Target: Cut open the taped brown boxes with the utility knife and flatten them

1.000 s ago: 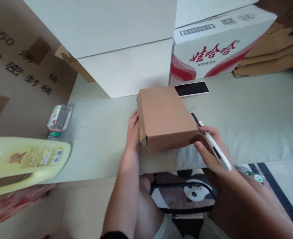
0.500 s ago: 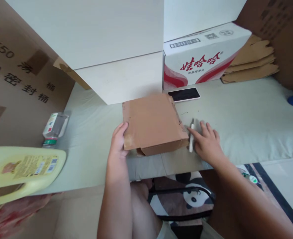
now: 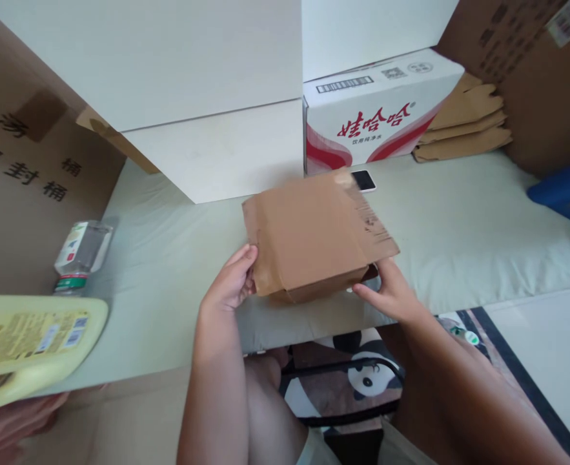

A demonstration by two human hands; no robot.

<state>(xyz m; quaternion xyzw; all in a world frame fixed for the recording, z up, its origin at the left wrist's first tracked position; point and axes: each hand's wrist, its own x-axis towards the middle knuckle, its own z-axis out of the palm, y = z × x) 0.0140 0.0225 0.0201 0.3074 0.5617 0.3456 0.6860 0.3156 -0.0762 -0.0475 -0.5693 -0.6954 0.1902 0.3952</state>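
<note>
A small brown cardboard box [image 3: 314, 232] lies in front of me, with side flaps sticking out left and right. My left hand [image 3: 234, 278] pinches its left flap, thumb on top and fingers curled beneath. At the front right corner, my right hand [image 3: 386, 290] holds the box from below; its fingers are partly hidden under the right flap [image 3: 374, 226], and the thumb points toward the front wall. A small white bit beside that thumb may be the end of the slim white tool, otherwise covered. Behind the box, a phone [image 3: 365, 181] is partly hidden.
White panels [image 3: 212, 148] and a white-and-red carton [image 3: 381, 123] stand behind. Folded cardboard [image 3: 463, 135] and a blue object [image 3: 565, 194] are at right. A clear bottle [image 3: 84, 248] and a yellow jug [image 3: 37, 336] lie left. The cloth-covered surface [image 3: 459, 226] ends near my arms.
My right hand has moved from the slim white tool to the box's corner. The box has turned and shifted right, its right flap now spread over the tool and part of the phone.
</note>
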